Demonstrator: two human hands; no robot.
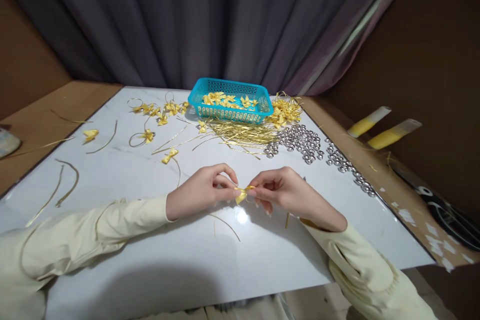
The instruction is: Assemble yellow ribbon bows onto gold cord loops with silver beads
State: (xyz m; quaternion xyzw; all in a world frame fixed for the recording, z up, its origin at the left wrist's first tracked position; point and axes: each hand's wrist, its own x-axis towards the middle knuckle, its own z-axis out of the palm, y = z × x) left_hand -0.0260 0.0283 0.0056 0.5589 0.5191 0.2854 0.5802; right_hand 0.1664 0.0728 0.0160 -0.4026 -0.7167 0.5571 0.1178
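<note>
Between my two hands, over the middle of the white tabletop, is a small yellow ribbon bow [240, 196]. My left hand [210, 186] pinches its left side between thumb and fingertips. On the other side, my right hand [281, 187] closes thumb and forefinger on the bow, with the other fingers curled below. A thin loop shows faintly beside the bow near the right fingertips. Another yellow bow with a gold tie [170, 155] lies beyond my left hand. Loose gold cord [227, 225] curves on the table below my hands.
A turquoise basket [230, 116] of yellow bows stands at the back. Before it lie gold twist ties [243, 134], with silver rings [303, 142] to the right. Finished-looking yellow bows [283, 112] are heaped beside the basket. Two yellow tubes [393, 134] and scissors [446, 215] sit at right.
</note>
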